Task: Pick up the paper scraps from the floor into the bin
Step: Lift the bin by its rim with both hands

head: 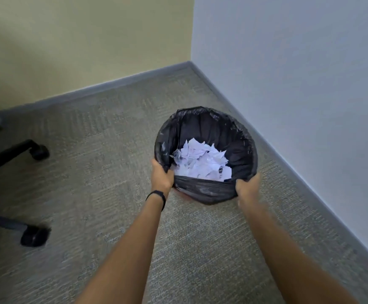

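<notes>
With the paper scraps (200, 163) heaped inside the bin (246, 148) by the corner, the left hand (161, 176) and right hand (247, 186) each had a curled grip on its liner-covered near rim, where slick plastic might slip and spill scraps onto the floor (112, 172).

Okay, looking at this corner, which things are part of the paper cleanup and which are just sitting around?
Part of the job:
- bin with black liner
- paper scraps inside it
- left hand and right hand, each gripping the near rim

Just lying about:
- chair base on casters
- wristband on the left wrist
- carpet
</notes>
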Available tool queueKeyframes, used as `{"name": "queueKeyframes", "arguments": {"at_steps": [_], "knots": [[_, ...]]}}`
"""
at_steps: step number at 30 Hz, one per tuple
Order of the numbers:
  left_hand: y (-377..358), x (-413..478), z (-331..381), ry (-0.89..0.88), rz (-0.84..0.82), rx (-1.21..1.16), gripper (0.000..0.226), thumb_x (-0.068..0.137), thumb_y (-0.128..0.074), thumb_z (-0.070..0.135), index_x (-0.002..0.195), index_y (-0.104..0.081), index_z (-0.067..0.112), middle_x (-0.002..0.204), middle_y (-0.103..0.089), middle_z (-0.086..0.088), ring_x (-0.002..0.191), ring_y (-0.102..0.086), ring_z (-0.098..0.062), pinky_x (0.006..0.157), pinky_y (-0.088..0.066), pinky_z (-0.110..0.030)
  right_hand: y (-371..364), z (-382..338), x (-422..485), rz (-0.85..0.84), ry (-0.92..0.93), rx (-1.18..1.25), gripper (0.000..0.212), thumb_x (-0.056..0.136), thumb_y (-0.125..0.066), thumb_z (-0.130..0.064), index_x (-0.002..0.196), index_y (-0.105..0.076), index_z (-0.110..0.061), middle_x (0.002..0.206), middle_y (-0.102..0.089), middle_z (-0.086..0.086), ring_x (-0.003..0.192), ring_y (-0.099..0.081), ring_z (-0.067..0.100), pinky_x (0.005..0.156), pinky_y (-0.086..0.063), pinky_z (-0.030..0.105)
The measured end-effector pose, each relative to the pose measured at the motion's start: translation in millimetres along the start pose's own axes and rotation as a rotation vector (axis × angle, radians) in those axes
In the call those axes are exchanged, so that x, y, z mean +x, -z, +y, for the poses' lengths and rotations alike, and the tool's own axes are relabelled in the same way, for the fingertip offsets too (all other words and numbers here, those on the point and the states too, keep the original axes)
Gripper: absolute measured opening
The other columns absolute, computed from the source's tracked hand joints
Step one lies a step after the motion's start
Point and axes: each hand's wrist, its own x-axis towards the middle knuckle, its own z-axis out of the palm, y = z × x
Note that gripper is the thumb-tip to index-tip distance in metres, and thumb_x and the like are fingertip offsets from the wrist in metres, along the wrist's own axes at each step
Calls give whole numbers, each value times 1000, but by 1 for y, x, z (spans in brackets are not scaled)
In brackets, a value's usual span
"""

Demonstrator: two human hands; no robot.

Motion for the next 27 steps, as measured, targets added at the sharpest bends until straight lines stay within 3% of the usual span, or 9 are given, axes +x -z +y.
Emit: {"name": "queueKeyframes", "arguments": {"at_steps": [4,9,14,18,20,24,27], "knots": [[19,-21,81,-10,3,-36,47,92,-51,5,132,-27,8,125,-51,-12,113,-52,-30,99,-44,-52,25,-80,-15,-7,27,-68,42,85,-46,2,126,-40,-3,121,-55,18,106,-55,33,90,-46,43],[46,-58,194,17,-28,-51,51,93,-49,7,136,-24,16,131,-49,-9,117,-51,-32,99,-45,-55,77,-203,-50,-43,47,-163,50,87,-44,3,135,-33,4,126,-52,24,111,-54,37,83,-44,36],[81,-107,327,-8,39,-31,53,89,-46,-5,138,-27,6,116,-52,-6,105,-53,-25,92,-46,-38,116,-320,-95,-46,44,-123,35,84,-45,6,118,-40,4,111,-56,24,104,-56,39,75,-36,31],[109,-128,402,27,42,-33,57,87,-45,-3,138,-25,13,122,-56,-13,106,-57,-33,90,-49,-56,144,-406,-134,-55,68,-109,28,83,-45,8,110,-42,1,106,-57,25,92,-55,35,73,-37,32],[125,-138,438,42,51,-35,57,87,-46,-1,137,-26,15,117,-58,-13,104,-59,-35,86,-51,-58,158,-446,-151,-104,94,-105,23,84,-45,5,104,-40,-5,98,-56,18,85,-52,29,72,-39,33],[161,-178,521,-2,80,-19,51,87,-48,0,134,-31,11,115,-57,-9,95,-56,-25,89,-51,-41,185,-509,-182,-159,145,-80,23,85,-52,-3,106,-45,-6,94,-54,13,85,-51,26,70,-38,32],[181,-197,560,-59,67,-24,51,89,-49,2,136,-31,11,113,-54,-5,96,-53,-21,84,-50,-36,207,-539,-201,-182,213,-56,20,83,-56,-7,100,-46,-9,90,-54,9,85,-52,25,72,-40,33]]}}
